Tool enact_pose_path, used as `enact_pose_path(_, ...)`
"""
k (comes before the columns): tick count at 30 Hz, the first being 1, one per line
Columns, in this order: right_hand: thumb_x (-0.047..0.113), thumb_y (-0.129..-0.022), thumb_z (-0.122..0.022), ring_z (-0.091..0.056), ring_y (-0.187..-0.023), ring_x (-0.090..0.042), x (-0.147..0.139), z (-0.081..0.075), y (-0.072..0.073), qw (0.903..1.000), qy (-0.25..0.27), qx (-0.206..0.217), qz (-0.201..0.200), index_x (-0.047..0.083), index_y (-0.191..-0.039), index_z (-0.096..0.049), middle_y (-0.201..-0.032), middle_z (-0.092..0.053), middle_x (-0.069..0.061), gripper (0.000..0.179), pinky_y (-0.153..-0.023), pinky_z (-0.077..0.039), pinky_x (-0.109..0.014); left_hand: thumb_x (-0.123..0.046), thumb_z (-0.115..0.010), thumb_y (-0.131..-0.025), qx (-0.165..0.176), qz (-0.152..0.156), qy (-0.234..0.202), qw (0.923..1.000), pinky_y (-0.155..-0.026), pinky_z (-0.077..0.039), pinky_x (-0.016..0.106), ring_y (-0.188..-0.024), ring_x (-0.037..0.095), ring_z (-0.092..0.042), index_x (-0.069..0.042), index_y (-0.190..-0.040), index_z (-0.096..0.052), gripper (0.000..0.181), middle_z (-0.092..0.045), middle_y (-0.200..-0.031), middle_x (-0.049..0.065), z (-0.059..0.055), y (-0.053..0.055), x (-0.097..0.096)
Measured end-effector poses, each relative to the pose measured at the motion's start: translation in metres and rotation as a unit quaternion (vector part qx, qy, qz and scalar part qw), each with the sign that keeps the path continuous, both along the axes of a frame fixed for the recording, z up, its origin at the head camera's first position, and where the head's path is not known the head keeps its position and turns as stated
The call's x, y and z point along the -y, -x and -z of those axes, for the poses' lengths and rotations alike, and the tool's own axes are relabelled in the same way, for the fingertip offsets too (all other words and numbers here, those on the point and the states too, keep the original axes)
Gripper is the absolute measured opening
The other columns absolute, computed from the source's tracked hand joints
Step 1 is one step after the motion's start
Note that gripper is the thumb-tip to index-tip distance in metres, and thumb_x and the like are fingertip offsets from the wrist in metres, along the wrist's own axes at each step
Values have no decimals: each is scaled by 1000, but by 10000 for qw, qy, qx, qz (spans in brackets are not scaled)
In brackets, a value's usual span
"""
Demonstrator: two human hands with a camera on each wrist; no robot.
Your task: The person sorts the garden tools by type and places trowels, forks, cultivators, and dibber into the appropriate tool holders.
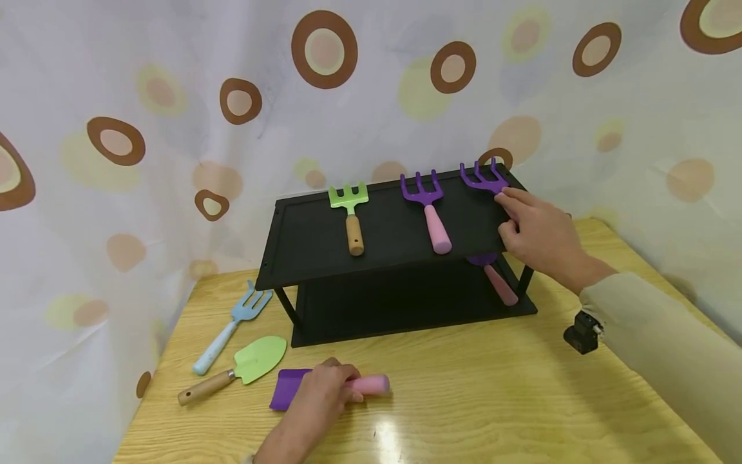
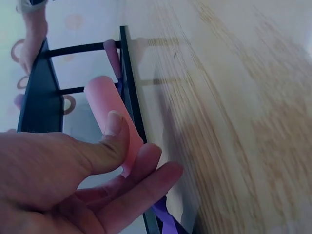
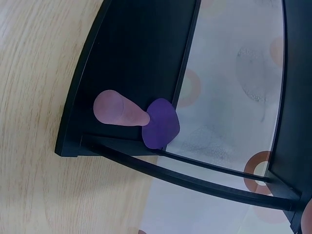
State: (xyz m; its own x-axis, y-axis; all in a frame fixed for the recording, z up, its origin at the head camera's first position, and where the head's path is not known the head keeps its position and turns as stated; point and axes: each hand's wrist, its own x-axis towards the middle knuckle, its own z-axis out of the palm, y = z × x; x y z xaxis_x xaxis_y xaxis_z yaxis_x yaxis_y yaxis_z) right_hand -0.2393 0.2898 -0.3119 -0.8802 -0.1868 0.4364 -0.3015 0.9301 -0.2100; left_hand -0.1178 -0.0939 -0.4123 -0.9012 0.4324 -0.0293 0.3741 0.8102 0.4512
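My left hand (image 1: 324,390) grips the pink handle (image 2: 109,100) of a small shovel with a purple blade (image 1: 288,388), low over the front of the table. In the left wrist view thumb and fingers close round that handle. At the right end of the black rack's top shelf, my right hand (image 1: 539,229) holds a purple hand rake (image 1: 484,183) near its neck; its handle is hidden under the hand. Beside it on the top shelf lie a purple hand rake with a pink handle (image 1: 436,227) and a green hand rake with a wooden handle (image 1: 353,225).
The two-tier black rack (image 1: 313,251) stands at the back of the wooden table (image 1: 464,393). A purple-bladed trowel with a pink handle (image 3: 124,111) lies on its lower shelf. Left of the rack are a blue hand fork (image 1: 223,338) and a green trowel (image 1: 261,359). A patterned curtain hangs behind.
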Motion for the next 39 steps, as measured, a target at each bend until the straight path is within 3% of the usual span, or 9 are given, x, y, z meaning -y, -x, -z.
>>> enact_pose_path(7,12,-93,-45,-53,-129,-44,1,2,-1,10000,37,-37,14,-1,-139,-54,-149,-48,-20,49,-81,-55,-53,-18,-77,-84,274,820,-366,9956,-78,-54,22,-87,6,-61,-14,-100,-76,17,-69,-97,-2,-8,-8,-7)
enact_pose_path(12,12,-93,-45,-53,-129,-44,0,1,-2,10000,31,-42,29,-1,-139,-54,-149,-48,-20,49,-82,-55,-55,-14,-77,-85,460,1314,-356,9896,-84,-54,18,-96,2,-62,-15,-105,-78,20,-70,-102,-7,-14,-11,-11)
enact_pose_path(19,12,-93,-45,-53,-129,-43,1,0,-1,10000,1,-22,50,0,-140,-54,-150,-48,-20,50,-73,-53,-48,-30,-76,-85,846,1472,-126,9854,-79,-52,12,-92,-4,-58,-19,-108,-77,26,-68,-105,-9,-20,-11,-15)
enact_pose_path(24,13,-93,-45,-52,-130,-43,2,-1,-1,10000,38,26,35,0,-141,-53,-150,-47,-19,50,-79,-54,-51,-44,-75,-82,949,1419,-252,9850,-76,-51,12,-85,-4,-57,-21,-98,-79,28,-66,-97,-13,-18,-12,-14)
enact_pose_path(29,12,-92,-45,-53,-129,-43,2,-1,-1,10000,43,-3,36,0,-140,-54,-150,-48,-19,50,-79,-55,-52,-36,-77,-84,592,1441,-256,9875,-76,-52,13,-84,-4,-57,-21,-87,-79,16,-65,-94,-13,-15,-10,-13)
enact_pose_path(39,11,-91,-45,-56,-126,-43,2,2,-1,9999,12,-141,55,0,-139,-55,-148,-50,-18,50,-67,-50,-45,-9,-72,-90,-688,1535,-63,9857,-85,-57,18,-100,9,-69,-8,-100,-78,12,-74,-110,2,-9,-4,-17)
